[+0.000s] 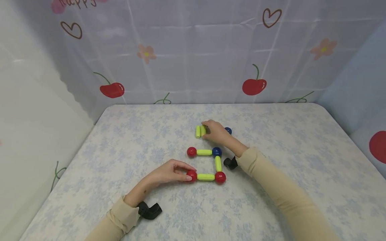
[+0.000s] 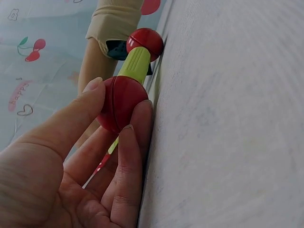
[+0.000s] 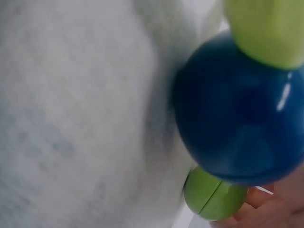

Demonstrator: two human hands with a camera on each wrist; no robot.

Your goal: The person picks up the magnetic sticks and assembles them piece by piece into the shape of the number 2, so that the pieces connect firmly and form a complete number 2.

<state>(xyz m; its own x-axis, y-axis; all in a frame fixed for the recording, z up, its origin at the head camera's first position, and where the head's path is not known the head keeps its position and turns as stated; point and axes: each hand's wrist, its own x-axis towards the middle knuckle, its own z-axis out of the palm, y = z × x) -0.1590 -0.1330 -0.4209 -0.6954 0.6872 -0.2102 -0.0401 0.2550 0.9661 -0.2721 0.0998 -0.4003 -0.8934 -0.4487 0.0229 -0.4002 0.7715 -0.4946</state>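
My left hand (image 1: 169, 172) pinches a red ball (image 2: 122, 102) between thumb and fingers, low over the table. That ball is the near-left end of a U-shaped chain. From it a yellow-green rod (image 1: 206, 177) runs to a second red ball (image 1: 220, 177), then another rod (image 1: 218, 164) goes back to a blue ball (image 1: 216, 152). A third rod (image 1: 204, 152) joins the blue ball to a red ball (image 1: 191, 152) at the far left. Behind the chain my right hand (image 1: 217, 132) pinches a loose yellow-green rod (image 1: 203, 130) by its ends, beside another loose rod (image 1: 198, 132).
Another blue ball (image 1: 228, 130) lies just behind the right hand, partly hidden by it. Black wrist cameras sit under both wrists, the right one (image 1: 230, 163) close to the chain. A patterned curtain (image 1: 193, 60) hangs behind the floral tabletop (image 1: 135, 134).
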